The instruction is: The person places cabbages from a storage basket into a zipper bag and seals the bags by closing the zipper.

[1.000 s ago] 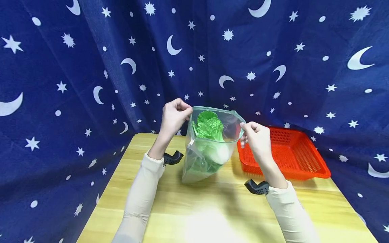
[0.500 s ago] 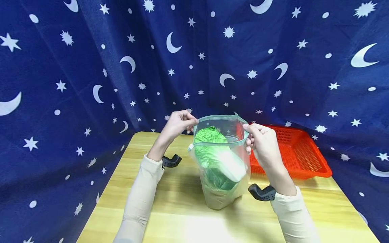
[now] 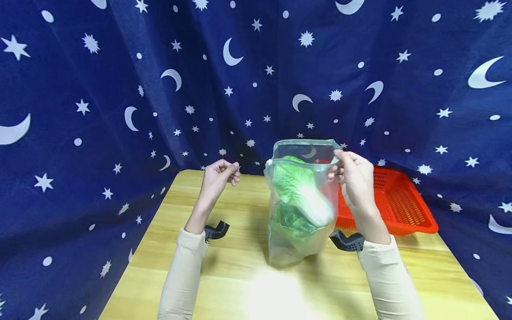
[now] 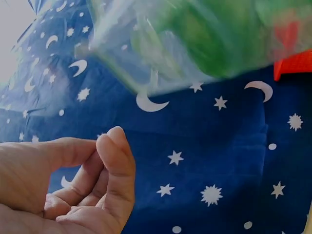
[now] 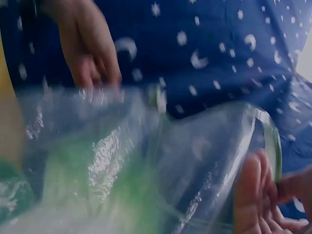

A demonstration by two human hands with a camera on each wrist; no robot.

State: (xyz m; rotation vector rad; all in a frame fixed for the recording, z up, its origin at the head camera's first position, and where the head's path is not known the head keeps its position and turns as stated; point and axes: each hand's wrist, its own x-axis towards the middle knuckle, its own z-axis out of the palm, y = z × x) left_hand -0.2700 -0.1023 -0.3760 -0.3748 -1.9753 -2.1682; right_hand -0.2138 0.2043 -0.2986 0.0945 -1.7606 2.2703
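Observation:
A clear zip bag (image 3: 297, 257) with a pale green rim stands upright on the table, its mouth gaping. Inside it is a head of Chinese cabbage (image 3: 298, 195), white stem toward the lower right. My right hand (image 3: 357, 184) pinches the bag's rim at the right side, between thumb and fingers. To the left of the bag, apart from it, is my left hand (image 3: 220, 178). Its fingers are loosely curled, thumb by the index finger, and in the left wrist view the hand (image 4: 92, 180) holds nothing. The white zip slider (image 3: 269, 163) sits at the bag's left corner.
A red plastic basket (image 3: 400, 200) stands on the wooden table (image 3: 224, 275) at the right, partly behind the bag and right hand. A blue curtain (image 3: 200, 89) with moons and stars hangs behind the table. Each wrist wears a black camera mount (image 3: 217, 230).
My left hand has let go of the bag's rim and moved left and down. The bag, tilted at first, now stands upright farther right. My right hand keeps its pinch and has shifted slightly right.

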